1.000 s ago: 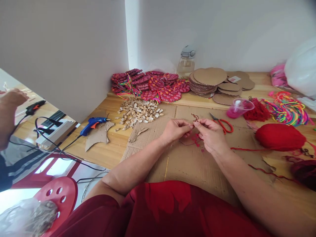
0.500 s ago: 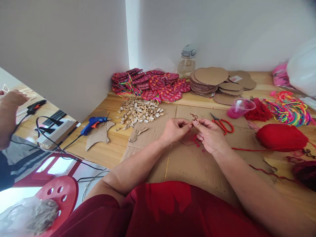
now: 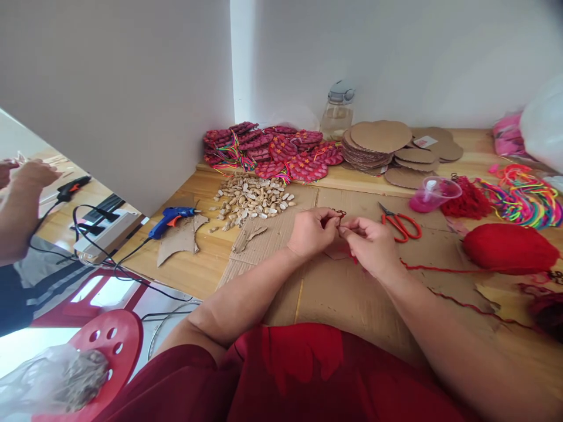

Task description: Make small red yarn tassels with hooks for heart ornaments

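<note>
Brown cardboard (image 3: 334, 296), ridged in places, covers some of the smooth wooden table (image 3: 204, 272). Above it, a thin, curly, dark thread (image 3: 341, 213) is pinched by the left hand (image 3: 313, 232). Close by, the right hand (image 3: 370, 243) has its fingers pressed together, but I cannot tell on what. Around them lie pointy scissors (image 3: 394, 217) with round red handles, bumpy peanut shells (image 3: 257, 202) and a fat, soft ball of red yarn (image 3: 510, 248)

One head-worn camera looks forward and down past the wearer's red clothing (image 3: 303, 372), over the left hand (image 3: 309, 234) and right hand (image 3: 369, 245) nearby, across the worktop (image 3: 206, 276) to the wall (image 3: 387, 55).
</note>
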`<action>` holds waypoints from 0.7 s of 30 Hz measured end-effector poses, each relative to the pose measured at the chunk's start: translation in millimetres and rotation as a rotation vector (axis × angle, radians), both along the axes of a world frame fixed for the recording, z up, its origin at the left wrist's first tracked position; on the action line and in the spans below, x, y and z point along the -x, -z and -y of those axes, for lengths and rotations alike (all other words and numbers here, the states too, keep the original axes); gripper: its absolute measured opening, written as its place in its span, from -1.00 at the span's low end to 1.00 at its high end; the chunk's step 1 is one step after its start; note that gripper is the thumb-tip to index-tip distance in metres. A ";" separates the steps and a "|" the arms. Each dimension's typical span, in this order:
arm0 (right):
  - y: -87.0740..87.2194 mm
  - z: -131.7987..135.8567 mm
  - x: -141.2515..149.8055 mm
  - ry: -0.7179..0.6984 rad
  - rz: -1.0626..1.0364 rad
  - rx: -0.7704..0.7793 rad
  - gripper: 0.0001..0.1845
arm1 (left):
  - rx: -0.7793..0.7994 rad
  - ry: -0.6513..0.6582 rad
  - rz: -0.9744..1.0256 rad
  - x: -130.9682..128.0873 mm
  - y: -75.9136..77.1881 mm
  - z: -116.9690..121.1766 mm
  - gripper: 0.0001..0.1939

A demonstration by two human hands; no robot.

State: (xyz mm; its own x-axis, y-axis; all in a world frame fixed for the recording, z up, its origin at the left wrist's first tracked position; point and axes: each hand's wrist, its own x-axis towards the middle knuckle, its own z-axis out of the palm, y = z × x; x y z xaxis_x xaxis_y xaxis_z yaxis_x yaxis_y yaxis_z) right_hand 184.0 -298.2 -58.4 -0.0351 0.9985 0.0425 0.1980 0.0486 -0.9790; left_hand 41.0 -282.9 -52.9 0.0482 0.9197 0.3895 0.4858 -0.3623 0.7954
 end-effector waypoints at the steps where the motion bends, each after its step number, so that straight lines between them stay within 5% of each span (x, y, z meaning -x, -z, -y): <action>1: -2.9 2.2 -0.4 -0.023 0.120 -0.083 -0.91 | -0.049 -0.003 -0.068 0.7 0.6 0.1 -0.85; 5: -18.8 7.6 -8.4 -0.079 0.445 -0.342 -0.92 | -0.213 0.077 -0.368 4.9 2.2 -0.6 -0.83; 10: -26.3 -5.6 -28.1 -0.106 0.391 -0.398 -0.92 | -0.319 0.371 -0.401 6.9 -2.0 1.8 -0.81; 15: -14.7 -19.9 -34.1 -0.166 -0.124 -0.046 -0.79 | -0.292 0.386 -0.126 5.6 -6.9 5.4 -0.86; 21: -10.4 -16.0 -24.8 -0.287 -0.615 0.475 -0.68 | -0.392 0.210 -0.077 6.9 -13.7 6.8 -0.89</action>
State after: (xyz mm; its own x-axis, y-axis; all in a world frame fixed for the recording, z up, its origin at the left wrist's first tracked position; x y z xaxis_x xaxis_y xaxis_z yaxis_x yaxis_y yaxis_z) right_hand 208.8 -282.2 -48.0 -0.3997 0.8705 -0.2872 -0.3364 -0.4308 -0.8374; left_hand 34.1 -289.7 -39.3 0.2604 0.6705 0.6947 0.4219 -0.7262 0.5428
